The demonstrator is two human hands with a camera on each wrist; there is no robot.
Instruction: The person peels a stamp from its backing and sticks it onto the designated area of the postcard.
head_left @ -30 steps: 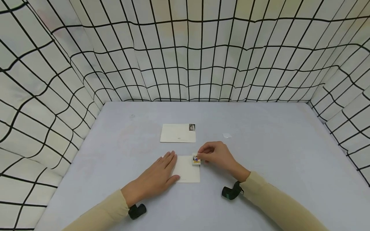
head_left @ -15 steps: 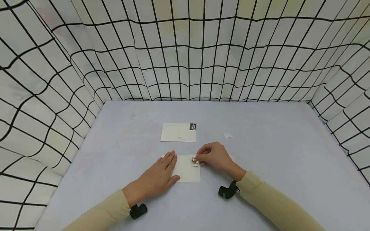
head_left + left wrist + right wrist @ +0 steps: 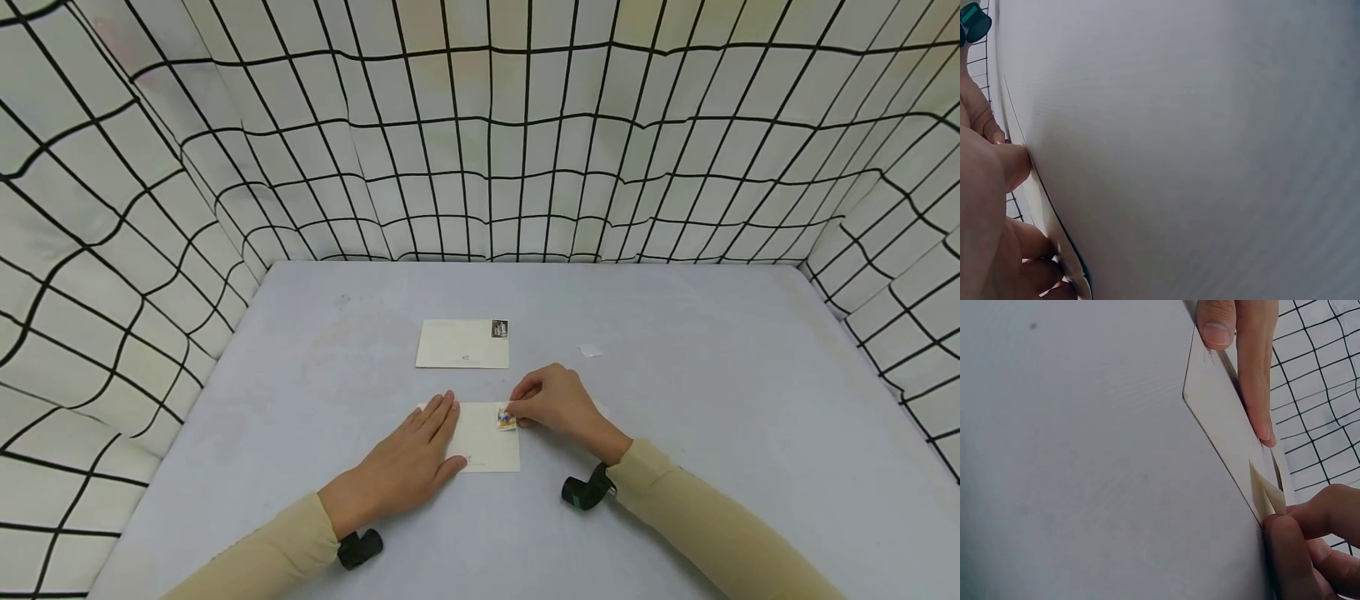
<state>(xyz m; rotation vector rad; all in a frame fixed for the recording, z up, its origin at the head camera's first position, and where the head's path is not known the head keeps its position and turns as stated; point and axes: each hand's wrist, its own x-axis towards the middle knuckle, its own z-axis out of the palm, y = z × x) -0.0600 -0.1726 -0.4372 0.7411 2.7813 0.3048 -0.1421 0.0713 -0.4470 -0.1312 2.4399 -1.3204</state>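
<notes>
My left hand (image 3: 405, 462) lies on the left part of a cream envelope (image 3: 487, 448), fingers straight and thumb near its lower edge. At the envelope's upper right corner, my right hand (image 3: 558, 407) pinches a small colourful stamp (image 3: 506, 418) between thumb and forefinger. The right wrist view shows that stamp (image 3: 1269, 489) tilted, one edge raised off the envelope (image 3: 1219, 406). Whether its lower edge touches the paper is hard to tell. In the left wrist view, the left hand (image 3: 991, 187) fills the left side, with the envelope seen almost edge-on.
Behind lies a second cream envelope (image 3: 453, 343) with a dark stamp (image 3: 499, 329) at its upper right corner. A small whitish paper scrap (image 3: 590, 351) rests to its right. White walls with black grid lines (image 3: 487, 175) border the pale table (image 3: 712, 350).
The right hand has shifted slightly left with the stamp, which now sits a little further inside the envelope's corner. My left hand has stayed in place.
</notes>
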